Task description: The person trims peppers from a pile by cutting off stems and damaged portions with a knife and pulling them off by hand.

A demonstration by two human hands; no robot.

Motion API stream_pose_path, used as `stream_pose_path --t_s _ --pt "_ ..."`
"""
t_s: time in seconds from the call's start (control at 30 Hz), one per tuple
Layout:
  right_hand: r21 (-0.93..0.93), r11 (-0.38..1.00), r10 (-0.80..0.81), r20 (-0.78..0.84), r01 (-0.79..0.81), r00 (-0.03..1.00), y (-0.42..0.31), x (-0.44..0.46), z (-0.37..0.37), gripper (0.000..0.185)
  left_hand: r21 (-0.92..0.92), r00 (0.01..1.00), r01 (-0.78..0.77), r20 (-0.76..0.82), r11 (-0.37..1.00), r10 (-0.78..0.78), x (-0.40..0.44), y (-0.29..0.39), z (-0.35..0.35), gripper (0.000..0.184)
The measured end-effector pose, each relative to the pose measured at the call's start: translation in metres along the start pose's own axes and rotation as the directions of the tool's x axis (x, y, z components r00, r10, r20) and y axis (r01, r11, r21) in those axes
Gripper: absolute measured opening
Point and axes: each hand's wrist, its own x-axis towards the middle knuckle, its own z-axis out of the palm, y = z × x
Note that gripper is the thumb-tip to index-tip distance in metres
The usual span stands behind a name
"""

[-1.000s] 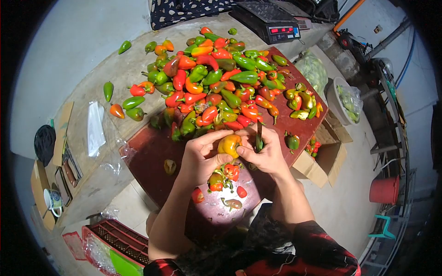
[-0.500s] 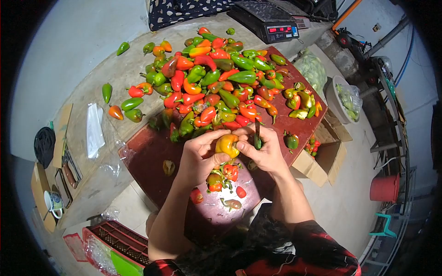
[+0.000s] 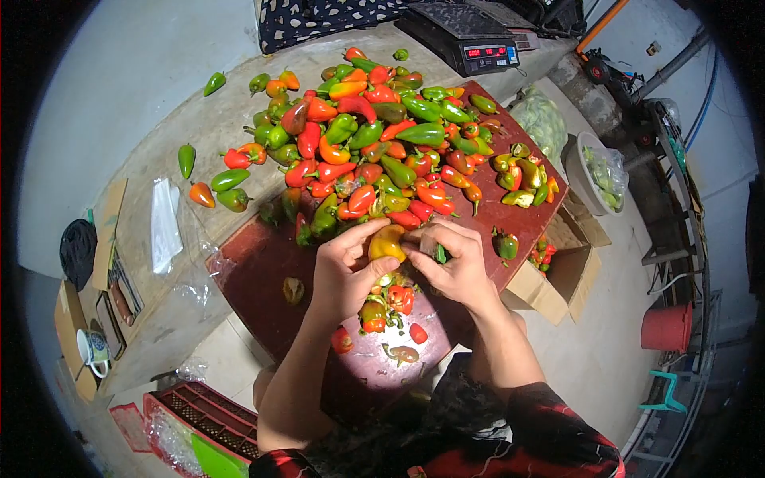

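A yellow-orange pepper (image 3: 386, 243) is gripped between the thumb and fingers of my left hand (image 3: 347, 275). Close against its right side, my right hand (image 3: 456, 267) has its thumb and fingertips at the stem end. A green piece, seemingly the handle of a small knife (image 3: 441, 253), shows inside my right fist; its blade is hidden now. Below my hands, cut red and green peppers (image 3: 373, 315) and trimmed scraps lie on the pale, lit part of the red board (image 3: 247, 295). A large heap of red, green and orange peppers (image 3: 351, 151) spreads just beyond.
Several split peppers (image 3: 522, 177) are grouped at the board's right. Beside it are a cardboard box (image 3: 574, 283) with red peppers and a white tub (image 3: 586, 179). A digital scale (image 3: 466, 48) stands behind. At left are a plastic bag (image 3: 165, 227), a mug (image 3: 94, 350) and a red crate (image 3: 199, 414).
My right hand has turned, so the dark blade that stood upright is out of sight. The pepper has tilted and shifted slightly left in my left hand.
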Motion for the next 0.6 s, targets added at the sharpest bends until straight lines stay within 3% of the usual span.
stream_pose_path --t_s 0.37,0.6 --pt "-0.045 0.991 0.133 0.119 -0.129 0.984 -0.0055 0.0037 -0.0012 0.021 -0.037 1.000 0.017 0.027 0.999 -0.016 -0.0009 -0.0061 0.0047 0.044" --pt "0.046 0.985 0.163 0.062 -0.166 0.985 -0.0078 0.0033 -0.0002 0.014 -0.161 1.000 0.028 -0.001 0.987 -0.029 -0.0005 -0.0087 0.0070 0.047"
